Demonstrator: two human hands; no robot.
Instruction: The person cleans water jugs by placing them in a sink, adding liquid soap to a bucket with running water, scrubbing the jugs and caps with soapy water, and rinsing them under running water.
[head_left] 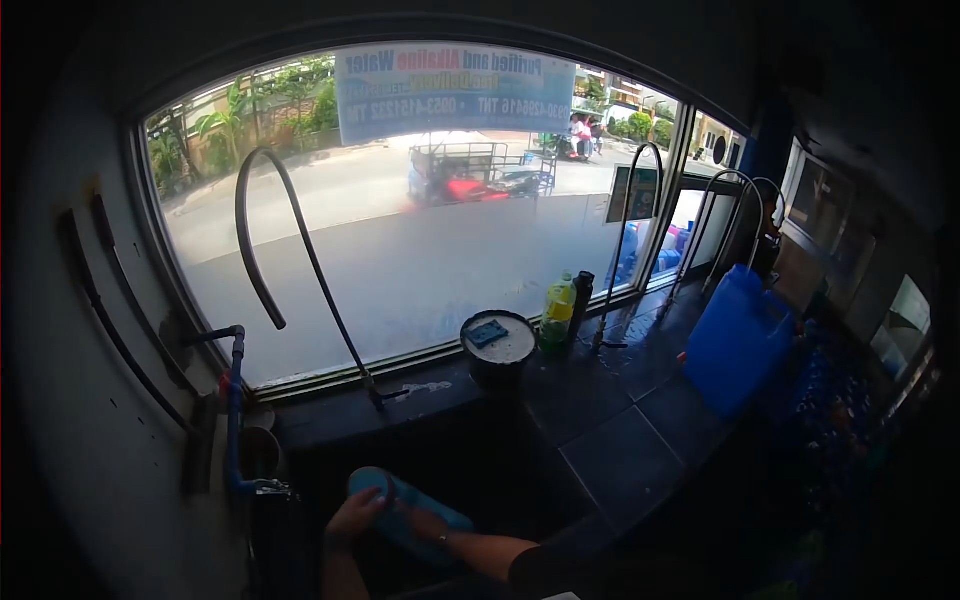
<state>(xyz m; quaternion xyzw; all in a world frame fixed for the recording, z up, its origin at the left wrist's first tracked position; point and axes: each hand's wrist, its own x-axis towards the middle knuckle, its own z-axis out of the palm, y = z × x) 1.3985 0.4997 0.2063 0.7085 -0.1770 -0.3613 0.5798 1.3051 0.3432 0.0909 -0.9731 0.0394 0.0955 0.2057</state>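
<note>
Down in the dark sink (500, 475), a blue container (425, 515), tilted over on its side. Long axis slanting from upper left to lower right, with one rounded end aimed toward the window and left wall, the other toward the near right. Impossible to tell which end bears the mouth.

At the upper-left end, the left hand (355, 513), closed on the container, thumb and fingers near its edge, forearm rising from below. Across the middle, the right hand (425, 525), touching the container, forearm coming in from the lower right, with a band (443, 537) at the wrist. Too dim to tell whether clamped or merely laid there.

Beyond the sink, a counter (640, 455) of dark tiles, wet in places. Along the window (400, 270), a dark tub (498, 373) of whitish foam with a blue sponge (488, 333) on top, then a yellow-green bottle (556, 315) and a dark bottle (581, 300) close beside. Farther right, a big blue jug (735, 340). At left, a tall curved tube (243, 215) and a blue pipe (236, 420) by the wall. Outside, a sunlit street with a red vehicle (475, 190).
</note>
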